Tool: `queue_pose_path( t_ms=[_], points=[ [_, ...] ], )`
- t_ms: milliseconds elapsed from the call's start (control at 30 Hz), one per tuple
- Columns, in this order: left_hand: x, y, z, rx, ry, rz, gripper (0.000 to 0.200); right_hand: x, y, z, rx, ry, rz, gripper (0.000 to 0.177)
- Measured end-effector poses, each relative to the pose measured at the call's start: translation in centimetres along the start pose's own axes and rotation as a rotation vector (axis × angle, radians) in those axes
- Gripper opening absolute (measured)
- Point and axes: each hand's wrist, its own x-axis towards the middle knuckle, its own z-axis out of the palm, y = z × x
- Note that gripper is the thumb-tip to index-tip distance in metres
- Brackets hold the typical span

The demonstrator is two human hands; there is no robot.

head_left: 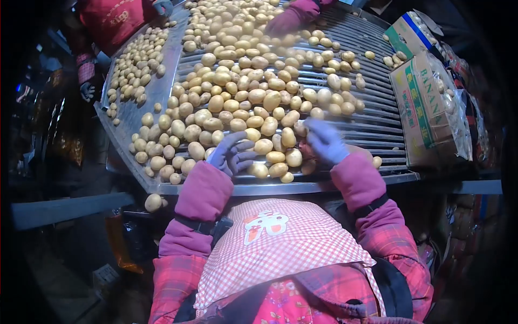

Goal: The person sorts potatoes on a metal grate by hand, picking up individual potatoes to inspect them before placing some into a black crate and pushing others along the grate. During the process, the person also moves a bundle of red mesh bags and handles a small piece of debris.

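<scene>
Potatoes (pixel 271 101) lie in a loose heap over the slatted metal table in front of me. My left hand (pixel 232 154), in a lilac glove, rests at the near edge of the heap, fingers apart and curved beside several potatoes. My right hand (pixel 327 142), gloved alike, is blurred over the heap's right side. Close to its fingertips are a darker reddish potato (pixel 307 150) and a pale potato (pixel 293 157). The right fingers are smeared by motion, so I cannot tell whether they hold anything.
Banana cartons (pixel 422 116) with plastic-wrapped potatoes stand at the right. A smaller potato pile (pixel 137 67) lies on the left metal ledge (pixel 175 51). Another person's gloved hand (pixel 283 22) reaches in at the far side; a person in a red apron (pixel 116 19) stands far left.
</scene>
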Motion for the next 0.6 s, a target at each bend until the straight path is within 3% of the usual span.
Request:
queue_pose_path(
  t_ms=[33,133,233,333,400,433,467,533,600],
  points=[
    [0.5,-0.7,-0.6,-0.024,0.011,-0.055,0.046,1.7,-0.6,-2.2,0.094,0.084,0.059,0.030],
    [1.6,-1.3,-2.4,-0.107,-0.030,-0.129,0.048,3.4,5.3,-4.7,-0.423,0.113,0.094,0.031],
    [1.7,-1.3,-2.7,-0.163,-0.098,-0.091,0.051,6.2,8.8,-4.0,-0.458,0.059,0.040,0.033],
    [1.6,-1.4,-3.2,-0.189,-0.137,-0.079,0.052,10.3,9.8,-1.6,-0.317,0.043,0.129,0.044],
    [1.8,-1.4,-3.0,-0.204,-0.123,-0.080,0.053,12.8,8.5,0.0,-0.678,-0.358,0.143,0.062],
    [2.0,-1.3,-3.2,-0.202,-0.115,-0.070,0.053,14.3,7.2,0.3,-0.394,-0.382,0.441,0.066],
    [2.1,-1.4,-3.6,-0.221,-0.145,-0.071,0.053,14.9,5.3,0.3,-0.513,-0.389,0.429,0.062],
    [1.7,-1.5,-4.0,-0.251,-0.156,-0.069,0.053,15.6,1.4,-0.5,-0.443,-0.457,0.478,0.056],
    [1.8,-1.4,-3.7,-0.249,-0.150,-0.056,0.053,15.0,1.9,-0.1,-0.482,-0.392,0.422,0.051]
  ],
)
